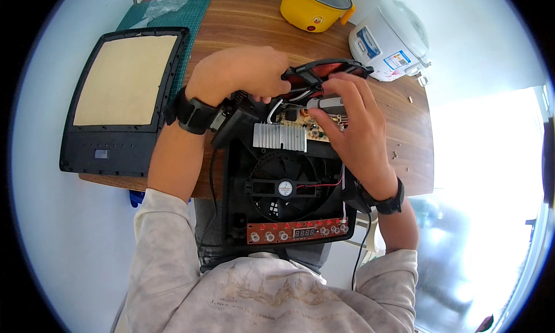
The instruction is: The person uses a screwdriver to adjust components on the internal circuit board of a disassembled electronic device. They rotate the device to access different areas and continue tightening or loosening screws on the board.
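Note:
The opened black base of an induction cooker (pixel 232 200) rests partly on my lap and against the table edge. Inside it are a silver heat sink (pixel 280 137), a tan circuit board (pixel 318 132), a black fan (pixel 285 188) and a brown control board (pixel 272 233). Tilted up behind the circuit board is the copper-red induction coil (pixel 326 73) in its black frame. My left hand (pixel 243 73) is closed at the coil's left edge, its fingertips partly hidden. My right hand (pixel 358 122) grips a grey-handled screwdriver (pixel 329 105) just below the coil, over the board.
The cooker's top cover (pixel 69 137) lies at the left, partly on a green cutting mat (pixel 193 21) with clear plastic film (pixel 162 9). A yellow pot (pixel 315 12) and a white rice cooker (pixel 387 41) stand at the back. Small screws (pixel 395 155) lie on the right tabletop.

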A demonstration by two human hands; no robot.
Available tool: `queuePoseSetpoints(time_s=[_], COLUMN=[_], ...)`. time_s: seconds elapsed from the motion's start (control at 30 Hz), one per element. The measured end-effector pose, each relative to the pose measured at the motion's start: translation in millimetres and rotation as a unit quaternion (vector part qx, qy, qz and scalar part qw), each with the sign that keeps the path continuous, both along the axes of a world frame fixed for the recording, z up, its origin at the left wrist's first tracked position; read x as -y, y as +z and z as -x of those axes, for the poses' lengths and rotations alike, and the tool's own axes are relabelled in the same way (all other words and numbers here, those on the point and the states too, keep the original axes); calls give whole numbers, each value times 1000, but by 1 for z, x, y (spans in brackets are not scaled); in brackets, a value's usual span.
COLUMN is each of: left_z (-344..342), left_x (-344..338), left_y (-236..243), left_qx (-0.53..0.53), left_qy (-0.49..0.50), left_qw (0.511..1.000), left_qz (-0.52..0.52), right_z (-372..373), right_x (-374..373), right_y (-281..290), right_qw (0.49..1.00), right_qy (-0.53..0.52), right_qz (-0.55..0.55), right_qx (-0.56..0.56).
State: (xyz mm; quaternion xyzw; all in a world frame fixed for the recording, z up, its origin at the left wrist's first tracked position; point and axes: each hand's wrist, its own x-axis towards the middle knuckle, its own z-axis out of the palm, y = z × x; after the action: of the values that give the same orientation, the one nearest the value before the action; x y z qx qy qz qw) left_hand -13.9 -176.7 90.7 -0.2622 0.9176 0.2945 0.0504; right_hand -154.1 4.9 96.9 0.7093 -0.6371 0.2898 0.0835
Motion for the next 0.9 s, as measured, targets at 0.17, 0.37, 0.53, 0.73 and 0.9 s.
queuePoseSetpoints(time_s=[0.17, 0.37, 0.53, 0.73, 0.9], left_z=[3, 4, 3, 3, 5], left_x=[2, 2, -4, -5, -8], left_y=[-2, -6, 1, -5, -1], left_qx=[21, 3, -2, -31, -20], left_qy=[11, 3, -15, -34, -39], left_qw=[1000, 1000, 998, 992, 992], left_qz=[15, 20, 56, 114, 115], right_z=[6, 8, 2, -8, -1], right_x=[-18, -24, -22, -20, -34], right_y=[4, 2, 5, 10, 4], right_qw=[997, 999, 999, 997, 993], right_qy=[-28, -23, -22, -18, -56], right_qz=[-59, -30, -47, -74, -73], right_qx=[50, 19, -9, -23, -70])
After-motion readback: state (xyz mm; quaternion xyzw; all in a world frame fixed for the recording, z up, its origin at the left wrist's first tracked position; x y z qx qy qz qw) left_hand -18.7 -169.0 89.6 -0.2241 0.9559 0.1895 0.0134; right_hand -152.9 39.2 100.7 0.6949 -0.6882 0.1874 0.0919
